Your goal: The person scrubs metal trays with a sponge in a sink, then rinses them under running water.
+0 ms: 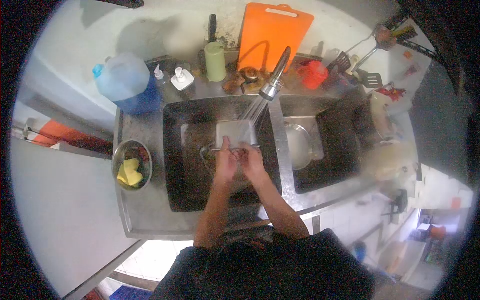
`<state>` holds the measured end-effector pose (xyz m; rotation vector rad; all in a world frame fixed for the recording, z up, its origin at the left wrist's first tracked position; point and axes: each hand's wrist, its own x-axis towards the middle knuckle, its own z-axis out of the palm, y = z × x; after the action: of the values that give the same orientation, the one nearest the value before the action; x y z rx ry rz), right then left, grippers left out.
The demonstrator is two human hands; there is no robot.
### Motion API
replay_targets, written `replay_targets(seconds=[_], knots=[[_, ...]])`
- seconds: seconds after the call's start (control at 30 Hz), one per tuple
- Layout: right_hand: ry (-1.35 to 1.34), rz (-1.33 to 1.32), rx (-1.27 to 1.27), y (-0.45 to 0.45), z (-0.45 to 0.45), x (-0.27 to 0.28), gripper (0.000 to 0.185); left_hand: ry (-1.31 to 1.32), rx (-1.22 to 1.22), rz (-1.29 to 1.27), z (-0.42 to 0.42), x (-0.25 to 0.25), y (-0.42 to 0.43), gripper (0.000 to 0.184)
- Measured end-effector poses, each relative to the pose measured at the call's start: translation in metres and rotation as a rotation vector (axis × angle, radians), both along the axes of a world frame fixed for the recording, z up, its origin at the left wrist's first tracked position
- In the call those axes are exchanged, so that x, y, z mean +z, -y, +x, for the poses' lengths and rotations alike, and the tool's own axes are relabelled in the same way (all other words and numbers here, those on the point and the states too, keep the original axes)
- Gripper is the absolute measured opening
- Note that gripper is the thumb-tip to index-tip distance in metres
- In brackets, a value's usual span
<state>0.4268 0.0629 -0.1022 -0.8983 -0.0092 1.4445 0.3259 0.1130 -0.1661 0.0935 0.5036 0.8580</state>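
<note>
Left hand (227, 162) and right hand (252, 160) over left basin (182, 192), both gripping near edge of a pale box (234, 132); water (254, 111) from tap (272, 87) sprays onto box; round dish (298, 147) sits in right basin (342, 150); bowl (144, 154) left of basins holds yellow sponge (132, 175); behind basins, left to right: blue jug (127, 82), white pump (182, 80), green holder (215, 62), orange board (275, 37) upright against wall (182, 15), red cup (314, 75), slotted turner (371, 80).

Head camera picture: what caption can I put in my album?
Left fingers and right fingers hold a pale squarish object under the spraying silver metal faucet, over a dark rectangular metal sink.
</note>
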Motion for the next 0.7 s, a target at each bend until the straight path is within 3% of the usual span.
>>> replay_targets(seconds=[0.13, 0.23, 0.3, 0.33, 0.37, 0.47, 0.5, 0.6, 0.7], knots=[[-0.277, 0.072, -0.166, 0.002, 0.001, 0.016, 0.037, -0.04, 0.032, 0.132, -0.002, 0.012, 0.007, 0.049], [0.495, -0.005, 0.039, 0.012, -0.01, 0.006, 0.04, -0.331, -0.069, 0.269, -0.014, 0.04, 0.017, 0.056], [0.724, 0.0, 0.082, 0.018, -0.013, 0.01, 0.039, -0.383, -0.011, 0.341, -0.013, 0.079, 0.027, 0.059], [0.839, 0.005, 0.105, 0.019, -0.017, 0.027, 0.038, -0.418, -0.032, 0.201, -0.01, 0.077, 0.021, 0.062], [0.92, 0.097, 0.075, 0.018, -0.018, 0.044, 0.035, -0.446, -0.044, 0.057, -0.008, 0.076, 0.015, 0.064], [0.953, 0.017, 0.233, 0.017, -0.007, 0.015, 0.036, -0.311, 0.033, 0.015, 0.0, 0.076, -0.016, 0.067], [1.137, 0.06, 0.288, 0.018, -0.006, 0.013, 0.035, -0.39, 0.12, 0.147, 0.011, 0.078, -0.017, 0.07], [1.382, 0.313, 0.414, 0.028, 0.006, 0.017, 0.034, -0.323, -0.189, 0.031, 0.0, 0.078, -0.029, 0.058], [1.112, 0.21, 0.311, 0.028, 0.028, -0.002, 0.034, -0.368, -0.173, 0.068, -0.008, 0.078, -0.019, 0.065]])
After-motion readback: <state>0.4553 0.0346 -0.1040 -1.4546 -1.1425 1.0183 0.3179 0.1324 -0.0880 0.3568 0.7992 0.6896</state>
